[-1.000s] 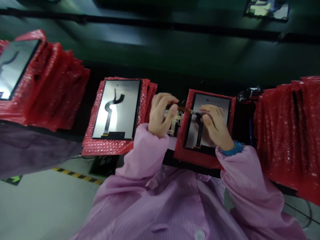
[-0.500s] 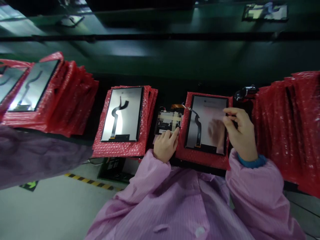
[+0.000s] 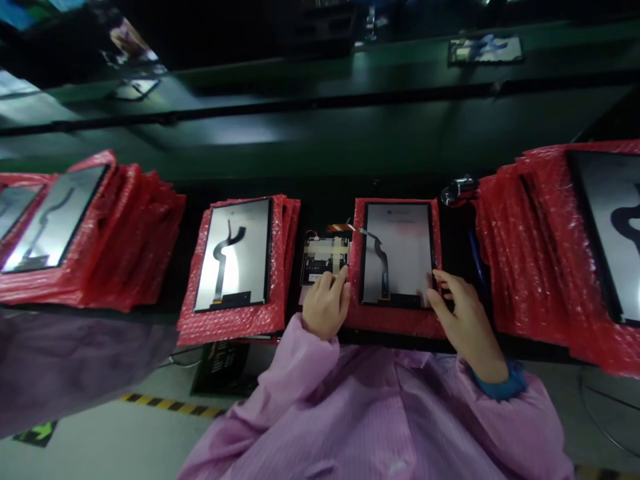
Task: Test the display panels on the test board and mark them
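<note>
Before me an LCD panel (image 3: 407,247) with a dark ribbon cable (image 3: 383,257) lies on red bubble wrap (image 3: 400,320). At the panel's lower right edge is my right hand (image 3: 465,323), thumb and fingers apart; whether it touches the edge I cannot tell. To the left of that panel sits a small opened electronic device (image 3: 320,257) with tape across it. My left hand (image 3: 326,305) rests at the device's lower edge, index finger stretched out, gripping nothing. An orange flex cable (image 3: 340,227) shows just above the device.
A second panel (image 3: 240,253) lies on stacked red bubble wrap at left. Further stacks of bubble wrap (image 3: 145,240) stand far left and right (image 3: 530,253). A shiny metal object (image 3: 457,191) sits behind. Another person's sleeve (image 3: 75,367) reaches in at left.
My right hand has moved down from the panel's upper right to its lower right edge. My left hand stays by the device. The view has shifted, showing another panel at far right.
</note>
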Action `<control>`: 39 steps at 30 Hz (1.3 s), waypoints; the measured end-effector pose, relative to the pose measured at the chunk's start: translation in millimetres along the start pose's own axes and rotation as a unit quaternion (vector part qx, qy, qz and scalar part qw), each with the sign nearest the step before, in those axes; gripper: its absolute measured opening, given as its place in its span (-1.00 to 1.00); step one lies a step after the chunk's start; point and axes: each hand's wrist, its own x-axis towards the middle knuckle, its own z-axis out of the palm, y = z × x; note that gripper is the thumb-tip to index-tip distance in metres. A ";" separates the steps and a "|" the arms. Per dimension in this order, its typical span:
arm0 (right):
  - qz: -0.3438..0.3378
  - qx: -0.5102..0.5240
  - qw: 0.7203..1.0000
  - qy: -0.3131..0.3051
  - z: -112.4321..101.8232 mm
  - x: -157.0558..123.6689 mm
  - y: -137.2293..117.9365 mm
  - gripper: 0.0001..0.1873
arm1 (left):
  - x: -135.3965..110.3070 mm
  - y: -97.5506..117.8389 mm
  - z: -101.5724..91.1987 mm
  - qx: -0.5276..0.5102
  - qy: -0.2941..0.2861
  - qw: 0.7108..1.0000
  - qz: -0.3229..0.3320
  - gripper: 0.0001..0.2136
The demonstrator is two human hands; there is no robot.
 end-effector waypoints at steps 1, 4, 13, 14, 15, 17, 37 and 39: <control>0.004 0.006 1.000 0.003 2.5 -1.5 -0.1 -0.48 | -2.0 4.1 0.9 -0.037 0.023 0.999 0.019 -0.60; 0.035 0.038 0.998 0.024 10.5 -3.9 0.1 -0.42 | -8.4 18.2 6.9 -0.122 0.039 0.990 0.066 -0.62; 0.128 0.225 0.964 0.052 -1.0 2.9 -6.3 -0.46 | -7.5 19.6 -1.0 -0.230 -0.039 0.972 0.026 -0.66; 0.115 0.249 0.961 0.045 -7.8 1.2 -17.0 -0.50 | -5.1 16.2 -6.5 -0.252 -0.061 0.966 0.019 -0.66; 0.093 0.264 0.959 0.039 -14.2 -1.2 -30.4 -0.54 | -1.9 12.8 -12.1 -0.275 -0.085 0.957 0.008 -0.65; 0.029 0.270 0.962 0.016 -22.7 -6.8 -62.3 -0.58 | 7.6 7.8 -23.2 -0.321 -0.109 0.940 -0.027 -0.64; -0.113 0.288 0.946 -0.092 69.9 0.7 -100.8 -0.47 | 72.7 -6.7 -57.6 -0.652 0.020 0.727 -0.215 -0.55; -0.028 0.281 0.957 -0.069 74.9 7.7 -89.5 -0.38 | 73.6 -18.0 -58.3 -0.643 0.014 0.724 -0.249 -0.54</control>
